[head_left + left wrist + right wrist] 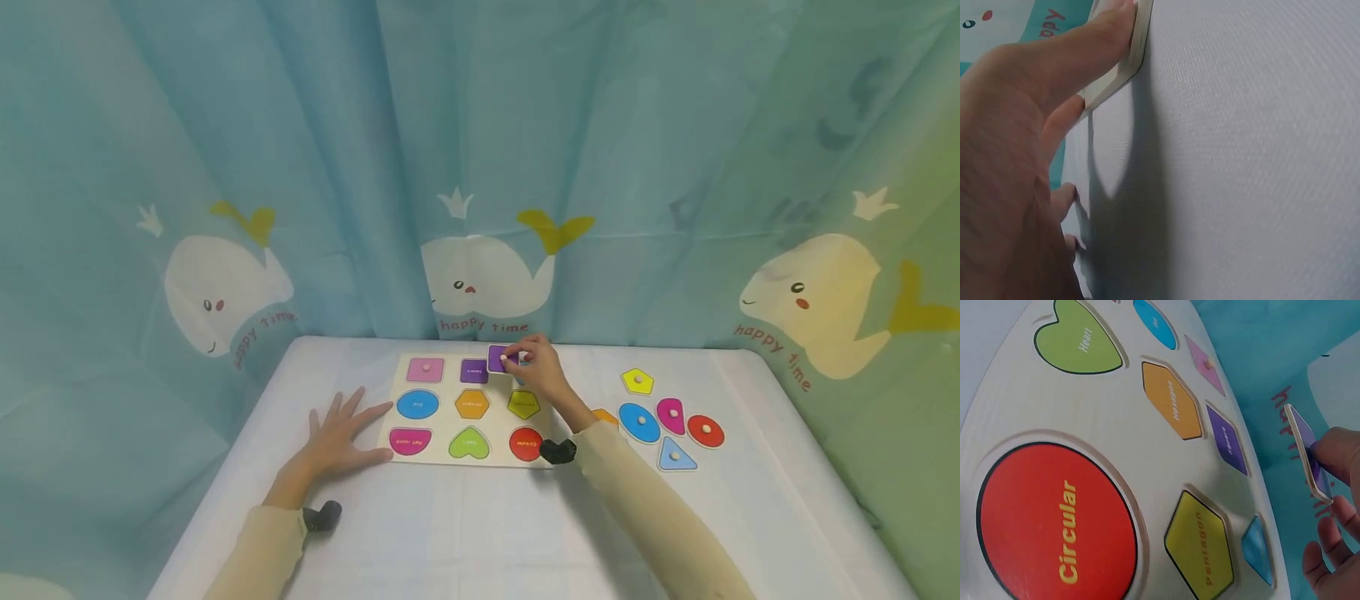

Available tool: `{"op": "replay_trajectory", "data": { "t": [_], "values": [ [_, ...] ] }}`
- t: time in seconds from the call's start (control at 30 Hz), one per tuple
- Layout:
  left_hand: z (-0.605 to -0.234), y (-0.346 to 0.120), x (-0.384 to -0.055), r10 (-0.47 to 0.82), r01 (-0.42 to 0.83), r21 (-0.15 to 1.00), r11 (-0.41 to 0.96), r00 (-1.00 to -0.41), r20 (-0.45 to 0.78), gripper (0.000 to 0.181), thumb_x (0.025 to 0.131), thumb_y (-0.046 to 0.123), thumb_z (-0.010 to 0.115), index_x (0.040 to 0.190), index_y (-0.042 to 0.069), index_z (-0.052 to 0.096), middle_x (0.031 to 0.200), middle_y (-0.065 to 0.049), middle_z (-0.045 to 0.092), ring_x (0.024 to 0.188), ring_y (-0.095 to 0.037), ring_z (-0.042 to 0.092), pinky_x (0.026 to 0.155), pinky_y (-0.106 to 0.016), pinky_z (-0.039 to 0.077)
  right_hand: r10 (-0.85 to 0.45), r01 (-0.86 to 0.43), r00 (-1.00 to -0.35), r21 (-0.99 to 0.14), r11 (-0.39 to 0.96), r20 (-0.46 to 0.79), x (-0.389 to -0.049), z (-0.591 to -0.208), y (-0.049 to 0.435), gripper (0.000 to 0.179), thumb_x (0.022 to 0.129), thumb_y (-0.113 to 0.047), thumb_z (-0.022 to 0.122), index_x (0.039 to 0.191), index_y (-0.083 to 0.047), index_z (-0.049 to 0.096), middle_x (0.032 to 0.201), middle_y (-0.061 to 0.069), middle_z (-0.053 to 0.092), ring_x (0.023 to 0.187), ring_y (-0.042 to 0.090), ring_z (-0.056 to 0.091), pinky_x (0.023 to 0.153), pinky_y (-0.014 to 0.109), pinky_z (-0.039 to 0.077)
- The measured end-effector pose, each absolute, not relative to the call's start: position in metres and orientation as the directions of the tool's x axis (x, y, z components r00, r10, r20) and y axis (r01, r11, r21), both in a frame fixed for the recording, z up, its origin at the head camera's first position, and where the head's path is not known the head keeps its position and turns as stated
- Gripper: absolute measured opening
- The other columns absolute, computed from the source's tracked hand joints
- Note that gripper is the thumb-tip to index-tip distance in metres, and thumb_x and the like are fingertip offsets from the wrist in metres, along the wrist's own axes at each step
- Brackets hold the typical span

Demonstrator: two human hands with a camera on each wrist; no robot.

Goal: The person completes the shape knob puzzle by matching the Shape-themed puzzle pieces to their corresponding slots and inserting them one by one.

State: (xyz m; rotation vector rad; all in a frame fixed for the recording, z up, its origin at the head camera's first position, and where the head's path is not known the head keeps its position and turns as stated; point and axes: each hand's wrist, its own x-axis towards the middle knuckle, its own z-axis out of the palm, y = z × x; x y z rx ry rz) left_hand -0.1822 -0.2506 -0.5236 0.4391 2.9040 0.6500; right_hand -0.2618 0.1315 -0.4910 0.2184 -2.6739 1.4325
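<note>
A pale puzzle board (442,423) with printed shape recesses lies on the white-covered table. By its knob, my right hand (543,371) pinches a purple square puzzle piece (495,357). It holds the piece just right of the purple square recess (472,377), raised and tilted in the right wrist view. A pink rectangular piece (417,372) sits in the board's far-left recess. My left hand (330,440) lies beside the board's left edge, fingers spread, with thumb and index fingertip at that edge. The right hand partly hides the blue recess in the far-right corner.
Right of the board lie loose knobbed pieces: a yellow pentagon (637,383), a blue oval (636,427), a magenta half round (667,427), a red circle (702,435) and a light blue triangle (670,465). The right forearm partly covers an orange piece (604,416). A whale-print curtain (645,167) hangs behind.
</note>
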Motion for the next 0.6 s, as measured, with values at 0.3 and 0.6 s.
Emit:
{"op": "replay_trajectory", "data": {
  "t": [0.3,0.6],
  "values": [
    [-0.514,-0.247,-0.186,0.308,0.235,0.428,0.872,-0.945,-0.108,0.094,0.078,0.069,0.074,0.157,0.028,0.044,0.169,-0.023,0.017,0.15,-0.059,0.001,0.107,-0.085,-0.003,-0.089,-0.152,-0.988,-0.839,0.523,0.124,-0.267,-0.501,0.118,0.016,0.091,-0.014,0.077,0.104,-0.005,0.08,0.122,0.015,0.055,0.108,0.035,0.056,0.096,0.048,0.049],
    [-0.516,-0.248,-0.186,0.308,0.229,0.436,0.87,-0.944,-0.119,0.093,0.078,0.067,0.075,0.157,0.027,0.045,0.168,-0.024,0.017,0.15,-0.059,0.001,0.106,-0.086,-0.003,-0.093,-0.135,-0.991,-0.81,0.571,0.1,-0.272,-0.509,0.099,0.014,0.091,-0.013,0.077,0.102,-0.005,0.08,0.12,0.015,0.057,0.106,0.032,0.054,0.093,0.046,0.049]
  ]
}}
